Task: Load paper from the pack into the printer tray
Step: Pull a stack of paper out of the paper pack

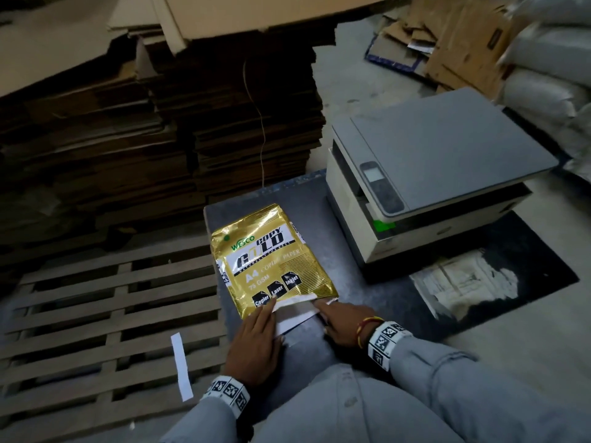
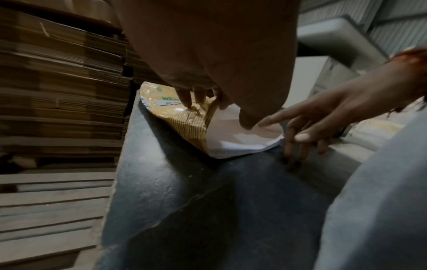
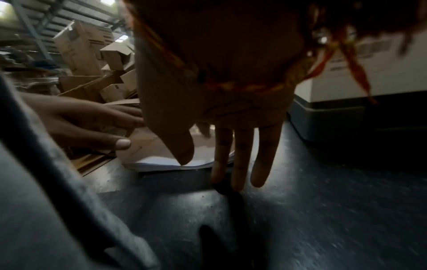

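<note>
A gold paper pack (image 1: 271, 260) lies on a dark mat (image 1: 319, 225), its torn near end towards me. White sheets (image 1: 295, 318) stick out of that end. My left hand (image 1: 271, 311) lies over the opening: its fingers (image 2: 191, 102) press the crinkled wrapper (image 2: 184, 124) and its thumb rests on the sheets (image 2: 231, 135). My right hand (image 1: 323, 311) is at the stack's right corner, index finger and thumb touching the top sheet (image 3: 161, 157), the other fingers (image 3: 261, 164) straight down on the mat. The grey printer (image 1: 431, 174) stands at the right, lid down.
Tall stacks of flat cardboard (image 1: 160, 123) rise behind the pack. A wooden pallet (image 1: 112, 298) lies at the left with a loose white strip (image 1: 181, 367) on it. Sacks (image 1: 543, 75) and cartons crowd the far right. My knees are close under the hands.
</note>
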The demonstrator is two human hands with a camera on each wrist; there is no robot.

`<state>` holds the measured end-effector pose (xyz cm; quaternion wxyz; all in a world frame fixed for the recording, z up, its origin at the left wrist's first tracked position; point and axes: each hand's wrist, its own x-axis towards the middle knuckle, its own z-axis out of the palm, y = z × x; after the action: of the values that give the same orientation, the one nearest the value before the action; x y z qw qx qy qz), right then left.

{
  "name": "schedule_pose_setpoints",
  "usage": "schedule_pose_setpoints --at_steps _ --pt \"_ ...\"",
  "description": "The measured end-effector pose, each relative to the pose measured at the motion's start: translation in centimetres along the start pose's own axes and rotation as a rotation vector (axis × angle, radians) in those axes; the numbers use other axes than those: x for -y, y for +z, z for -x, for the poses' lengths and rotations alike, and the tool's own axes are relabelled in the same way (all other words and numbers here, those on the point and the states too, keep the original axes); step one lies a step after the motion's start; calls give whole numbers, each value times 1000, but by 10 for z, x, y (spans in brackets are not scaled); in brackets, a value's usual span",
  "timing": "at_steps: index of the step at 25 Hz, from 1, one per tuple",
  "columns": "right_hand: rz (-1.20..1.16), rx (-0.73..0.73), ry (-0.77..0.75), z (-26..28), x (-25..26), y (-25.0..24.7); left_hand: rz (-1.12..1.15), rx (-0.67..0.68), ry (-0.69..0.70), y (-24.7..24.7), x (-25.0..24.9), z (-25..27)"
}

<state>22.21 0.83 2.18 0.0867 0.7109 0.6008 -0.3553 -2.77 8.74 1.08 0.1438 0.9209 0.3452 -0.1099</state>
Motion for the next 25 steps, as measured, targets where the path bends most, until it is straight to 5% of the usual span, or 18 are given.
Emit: schedule_pose_setpoints --at_steps 8,16,22,25 --pt "-87 -114 364 -29 5 3 33 -45 82 -4 -9 6" --pt "-349 -191 448 -45 -11 1 32 106 26 4 -10 -3" --pt "-962 -235 517 -56 -18 -4 102 160 37 12 -11 -6" --pt "-1046 -202 565 -62 -23 -7 119 177 50 18 -7 -6"
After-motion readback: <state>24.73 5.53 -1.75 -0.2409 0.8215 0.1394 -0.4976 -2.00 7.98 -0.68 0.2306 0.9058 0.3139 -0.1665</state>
